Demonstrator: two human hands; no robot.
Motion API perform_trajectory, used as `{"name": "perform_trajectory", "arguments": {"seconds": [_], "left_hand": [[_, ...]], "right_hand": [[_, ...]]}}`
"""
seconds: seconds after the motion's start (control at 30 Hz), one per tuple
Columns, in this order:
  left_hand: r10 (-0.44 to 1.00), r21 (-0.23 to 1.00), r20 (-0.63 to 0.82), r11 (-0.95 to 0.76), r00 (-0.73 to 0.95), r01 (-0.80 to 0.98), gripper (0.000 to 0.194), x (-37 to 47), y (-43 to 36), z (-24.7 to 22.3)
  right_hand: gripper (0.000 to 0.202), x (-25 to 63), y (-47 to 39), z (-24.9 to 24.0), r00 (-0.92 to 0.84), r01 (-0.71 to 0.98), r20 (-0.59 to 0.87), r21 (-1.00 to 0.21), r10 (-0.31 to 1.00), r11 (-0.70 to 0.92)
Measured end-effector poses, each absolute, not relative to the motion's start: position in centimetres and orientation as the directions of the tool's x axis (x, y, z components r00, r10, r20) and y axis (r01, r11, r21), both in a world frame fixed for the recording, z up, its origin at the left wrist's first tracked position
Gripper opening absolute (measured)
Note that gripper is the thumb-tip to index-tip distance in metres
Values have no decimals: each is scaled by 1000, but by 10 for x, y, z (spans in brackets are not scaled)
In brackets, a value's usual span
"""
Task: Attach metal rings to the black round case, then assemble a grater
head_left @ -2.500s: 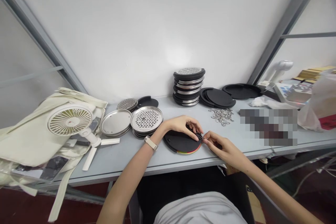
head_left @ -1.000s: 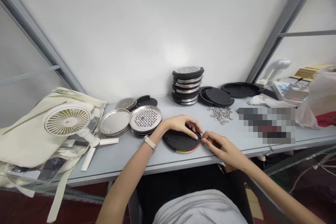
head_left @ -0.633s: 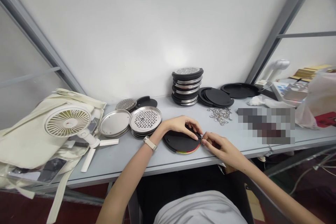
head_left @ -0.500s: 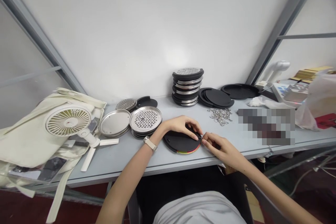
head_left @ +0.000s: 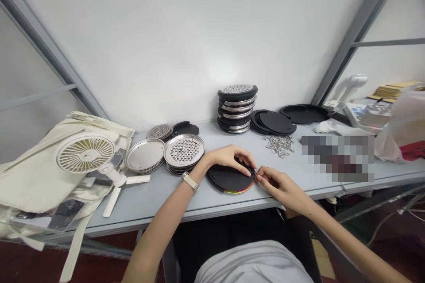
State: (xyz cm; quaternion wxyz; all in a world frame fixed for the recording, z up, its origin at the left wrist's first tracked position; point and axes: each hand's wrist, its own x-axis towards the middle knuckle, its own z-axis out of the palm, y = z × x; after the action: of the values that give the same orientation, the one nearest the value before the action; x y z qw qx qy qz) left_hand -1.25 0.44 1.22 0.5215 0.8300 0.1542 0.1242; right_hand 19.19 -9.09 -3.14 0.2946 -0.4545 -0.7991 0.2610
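Note:
A round black disc [head_left: 229, 180], with a red and yellow strip along its front right rim, lies at the table's front edge. My left hand [head_left: 232, 159] grips it from behind, thumb across the top and fingers curled over the far edge. At the disc's right edge, thumb and forefinger of my right hand [head_left: 275, 184] pinch a small metal ring, mostly hidden by the fingertips. A heap of silver rings and chains [head_left: 279, 145] lies behind that hand. To the left of the disc is a stack of perforated metal grater plates [head_left: 184, 150].
Plain metal discs [head_left: 145, 155] are stacked at left, near a white fan [head_left: 86, 154] and a cream bag [head_left: 36, 172]. A tall stack of black-and-silver round pieces [head_left: 237, 109] stands at the wall. Black discs [head_left: 275, 122] and a black tray [head_left: 303, 114] lie right of it.
Both hands and the black disc keep nearly the same place. Only slight finger movement shows at the disc's right edge.

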Motion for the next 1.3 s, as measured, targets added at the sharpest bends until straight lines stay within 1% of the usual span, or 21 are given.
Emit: {"name": "perform_trajectory", "arguments": {"seconds": [0.2, 0.37, 0.57, 0.77, 0.87, 1.0, 1.17, 1.3], "left_hand": [[425, 913, -9, -365, 905, 181, 35, -12, 3, 13], [418, 918, 5, -362, 908, 162, 36, -12, 3, 13], [441, 921, -55, -325, 896, 217, 34, -11, 1, 15], [413, 901, -37, -381, 910, 209, 31, -11, 0, 17], [432, 896, -57, -374, 900, 237, 32, -10, 0, 18], [418, 901, -58, -369, 907, 228, 32, -10, 1, 18], [388, 901, -9, -396, 922, 176, 33, -11, 2, 16], [409, 896, -39, -390, 912, 213, 33, -10, 2, 16]], "right_hand": [[30, 192, -91, -32, -417, 563, 226, -696, 880, 446], [31, 192, -92, -31, -401, 575, 227, -692, 887, 437], [32, 193, -91, -30, -427, 586, 215, -674, 878, 450], [32, 193, -92, -28, -450, 597, 201, -657, 870, 461], [30, 193, -91, -29, -446, 588, 208, -665, 870, 460], [30, 193, -91, -29, -444, 595, 215, -655, 870, 466], [32, 192, -91, -29, -442, 599, 223, -648, 869, 471], [31, 192, -91, -29, -440, 607, 215, -645, 872, 465]]}}
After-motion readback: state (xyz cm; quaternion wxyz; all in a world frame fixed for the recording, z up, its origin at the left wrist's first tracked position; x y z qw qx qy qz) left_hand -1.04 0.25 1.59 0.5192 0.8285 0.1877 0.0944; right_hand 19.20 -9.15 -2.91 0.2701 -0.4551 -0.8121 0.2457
